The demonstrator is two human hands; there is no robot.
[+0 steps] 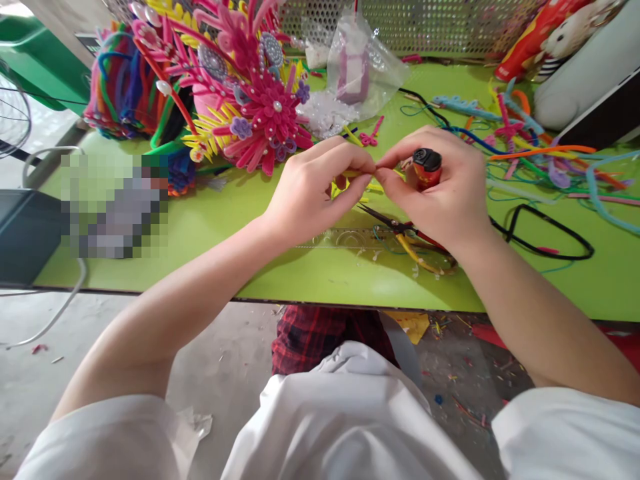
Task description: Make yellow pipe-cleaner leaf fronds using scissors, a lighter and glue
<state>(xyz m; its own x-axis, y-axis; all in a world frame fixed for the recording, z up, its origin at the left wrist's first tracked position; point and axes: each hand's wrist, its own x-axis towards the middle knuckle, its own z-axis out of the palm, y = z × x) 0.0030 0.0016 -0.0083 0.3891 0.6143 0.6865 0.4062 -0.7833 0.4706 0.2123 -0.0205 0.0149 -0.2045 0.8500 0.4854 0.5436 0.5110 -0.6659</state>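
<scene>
Hidden or unclear: a pixelated patch masks whatever lies at the left of the surface; the scissors sit partly under the right wrist, only dark blades and yellow-red handles showing; the yellow pipe-cleaner piece is mostly covered by fingers, its length not readable. Hands — two: left hand pinched narrow on the yellow piece with thumb and forefinger; right hand pinching the same piece at its fingertips while a red lighter with a black top is tucked upright against the palm. The piece is held just above the surface, between both hands, at centre. Surface: lime-green top, a perforated metal screen behind it, bare concrete floor below, littered with scraps. Counted: one large pink-and-yellow flower ornament with pearl beads, far left; one bundle of mixed pipe cleaners beside it; one clear plastic bag; one clear ruler; one black loop; loose coloured strands at right — too tangled to count.
</scene>
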